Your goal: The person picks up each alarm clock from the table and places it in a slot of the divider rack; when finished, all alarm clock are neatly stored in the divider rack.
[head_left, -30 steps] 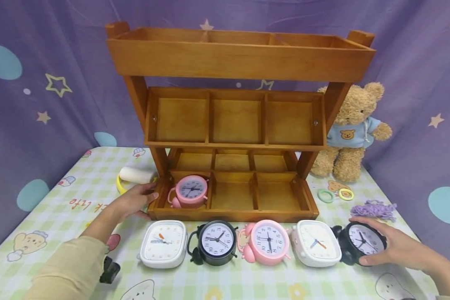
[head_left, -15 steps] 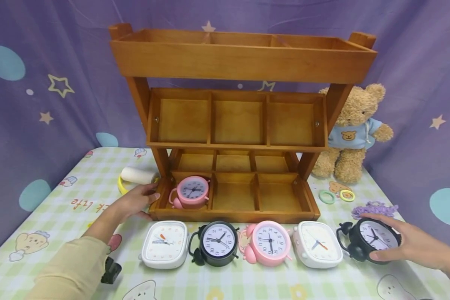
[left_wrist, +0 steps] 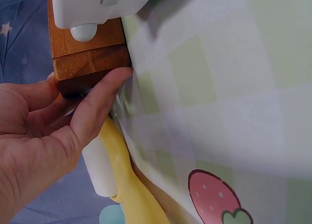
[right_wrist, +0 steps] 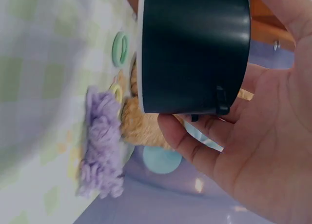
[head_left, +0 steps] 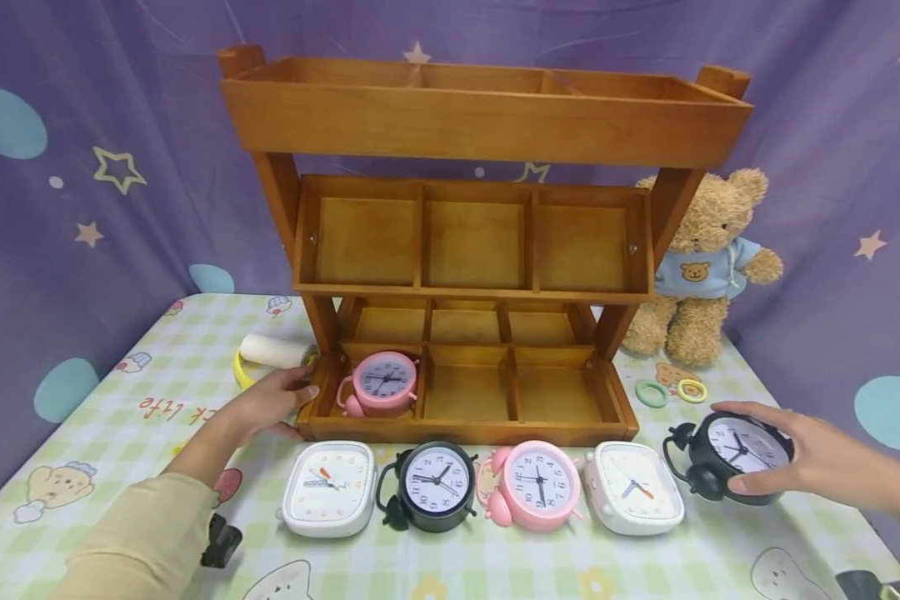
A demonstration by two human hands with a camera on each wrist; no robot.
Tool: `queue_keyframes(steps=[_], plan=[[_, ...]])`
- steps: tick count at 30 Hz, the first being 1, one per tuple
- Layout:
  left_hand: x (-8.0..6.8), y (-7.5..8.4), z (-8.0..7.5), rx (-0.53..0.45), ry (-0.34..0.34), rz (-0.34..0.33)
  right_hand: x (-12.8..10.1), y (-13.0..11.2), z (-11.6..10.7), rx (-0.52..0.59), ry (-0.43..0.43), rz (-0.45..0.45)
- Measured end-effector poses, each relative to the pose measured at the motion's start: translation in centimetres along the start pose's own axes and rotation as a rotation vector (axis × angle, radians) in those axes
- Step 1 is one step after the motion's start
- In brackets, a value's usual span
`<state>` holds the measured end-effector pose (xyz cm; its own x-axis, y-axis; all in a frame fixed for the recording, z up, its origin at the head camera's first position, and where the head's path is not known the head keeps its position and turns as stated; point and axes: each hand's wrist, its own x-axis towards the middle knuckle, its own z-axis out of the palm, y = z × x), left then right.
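Note:
My right hand (head_left: 810, 458) grips a black twin-bell alarm clock (head_left: 746, 454) by its round body, at the right of the row of clocks. In the right wrist view its dark back (right_wrist: 195, 48) lies between thumb and fingers, raised over the cloth. With my left hand (head_left: 270, 404) I hold the lower left end of a wooden shelf rack (head_left: 465, 429), fingers and thumb about its corner (left_wrist: 90, 65). A pink alarm clock (head_left: 384, 385) leans in the rack's bottom left compartment. Before the rack lie a white square clock (head_left: 330, 490), a black one (head_left: 437, 487), a pink one (head_left: 542, 486) and another white one (head_left: 636, 489).
Behind the rack's right side stands a teddy bear (head_left: 705, 267). Green (head_left: 652, 393) and yellow hair ties (head_left: 692, 391) lie near a purple fluffy bundle (right_wrist: 102, 141). A lint roller (head_left: 273, 350) sits left of the rack, a black clip-like object (head_left: 221, 540) nearer me.
My right hand has drawn the black alarm clock rightward from the white clock, then lifted it slightly and tilted it. The left hand stays on the rack.

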<state>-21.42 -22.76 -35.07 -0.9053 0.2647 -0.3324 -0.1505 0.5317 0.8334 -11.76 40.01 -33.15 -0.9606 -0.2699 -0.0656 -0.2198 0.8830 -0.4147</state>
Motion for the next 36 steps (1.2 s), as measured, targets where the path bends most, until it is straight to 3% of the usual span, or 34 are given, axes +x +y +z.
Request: queue_keyframes(steps=[6, 17, 23, 36], plan=[[0.0, 0.0, -0.1, 0.007, 0.004, 0.005, 1.7, -2.4, -0.7, -0.033, 0.018, -0.043], [-0.1, -0.2, -0.2, 0.000, 0.006, 0.014, 5.0, -7.5, -1.1, -0.040, 0.021, -0.201], [0.0, -0.2, 0.1, -0.013, 0.005, 0.018, 6.6, -10.1, -1.0, -0.022, -0.008, -0.216], [0.0, -0.1, 0.0, -0.018, -0.007, 0.010, 8.8, -14.5, 0.0, -0.033, 0.022, -0.207]])
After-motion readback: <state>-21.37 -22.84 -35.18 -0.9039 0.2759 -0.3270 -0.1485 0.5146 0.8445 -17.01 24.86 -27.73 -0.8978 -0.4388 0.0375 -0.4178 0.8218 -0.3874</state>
